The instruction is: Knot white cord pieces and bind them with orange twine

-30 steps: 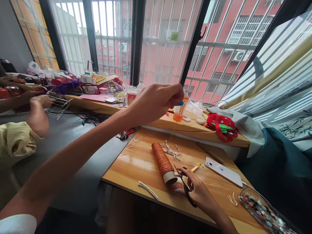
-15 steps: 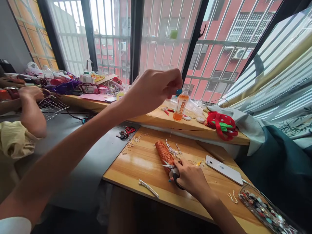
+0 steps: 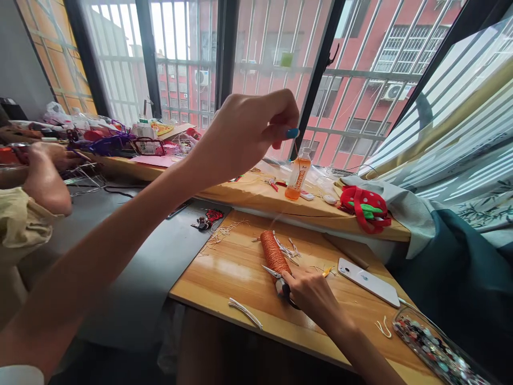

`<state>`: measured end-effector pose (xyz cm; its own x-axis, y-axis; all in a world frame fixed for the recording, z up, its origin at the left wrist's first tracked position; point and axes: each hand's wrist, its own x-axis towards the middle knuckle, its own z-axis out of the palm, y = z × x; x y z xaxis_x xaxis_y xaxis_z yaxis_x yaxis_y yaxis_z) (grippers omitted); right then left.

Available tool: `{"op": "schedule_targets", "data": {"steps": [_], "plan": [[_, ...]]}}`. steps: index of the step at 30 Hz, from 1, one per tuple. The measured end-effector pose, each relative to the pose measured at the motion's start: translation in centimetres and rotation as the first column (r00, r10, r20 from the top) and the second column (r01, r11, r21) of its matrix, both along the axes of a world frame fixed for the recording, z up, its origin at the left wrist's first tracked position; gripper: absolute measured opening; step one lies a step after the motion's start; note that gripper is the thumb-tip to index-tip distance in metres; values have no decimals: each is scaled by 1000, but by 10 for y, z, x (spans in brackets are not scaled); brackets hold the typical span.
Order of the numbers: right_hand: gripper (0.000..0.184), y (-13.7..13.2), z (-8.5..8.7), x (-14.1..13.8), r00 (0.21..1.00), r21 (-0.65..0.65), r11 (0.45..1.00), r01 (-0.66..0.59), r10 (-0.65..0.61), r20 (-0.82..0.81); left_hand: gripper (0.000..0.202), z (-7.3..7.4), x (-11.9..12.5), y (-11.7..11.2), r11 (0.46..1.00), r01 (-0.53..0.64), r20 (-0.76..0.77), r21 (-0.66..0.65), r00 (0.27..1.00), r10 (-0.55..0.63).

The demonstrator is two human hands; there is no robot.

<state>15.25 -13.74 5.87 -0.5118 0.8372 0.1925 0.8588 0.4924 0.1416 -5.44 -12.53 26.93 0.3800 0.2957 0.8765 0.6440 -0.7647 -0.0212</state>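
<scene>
Apparently the step in hand was holding a length of orange thread up off its spool. The left hand was raised high above the wooden table, thumb and forefinger pressed together on the fine strand, which hung down in front of a bottle; most of its run was too thin to follow. The spool lay on its side on the table, its far end just beside some cord scraps. At its near end was the right hand, fingers curled round the scissors and seemingly against the spool, with the blades pointing left across it; I couldn't tell whether the blades were parted. A bundle of white cord lay near the front edge, and a phone well over to the right. In my judgement, the next move called for a firm left pinch, a steadied spool and blade tips clear of the winding.
</scene>
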Motion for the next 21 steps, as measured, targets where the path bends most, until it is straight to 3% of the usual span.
{"op": "schedule_targets", "data": {"steps": [2,4,7,9,10,15,18,21], "plan": [[15,-5,0,4,986,-26,1000,-10,6,-167,12,0,-1,0,1000,11,0,-11,1000,-11],[22,-9,4,13,907,-62,998,26,-49,-419,12,-5,1,2,997,33,-96,-66,995,-39],[32,-16,18,28,600,-128,990,64,-140,-788,12,-21,9,8,982,56,-317,-181,942,-112],[36,-19,33,33,395,-133,991,11,-127,-910,14,-34,20,12,970,74,-397,-230,903,-163],[38,-20,41,33,347,-155,988,-25,-137,-928,16,-40,26,14,966,84,-416,-245,891,-183],[39,-15,71,23,324,-248,961,-124,-197,-925,22,-55,60,23,955,136,-424,-264,873,-241],[35,2,78,27,314,-244,969,-32,-222,-923,22,-60,74,43,955,132,-373,-266,899,-228],[28,32,83,46,440,-134,982,136,-181,-880,21,-80,87,76,948,119,-325,-295,921,-217]]}}
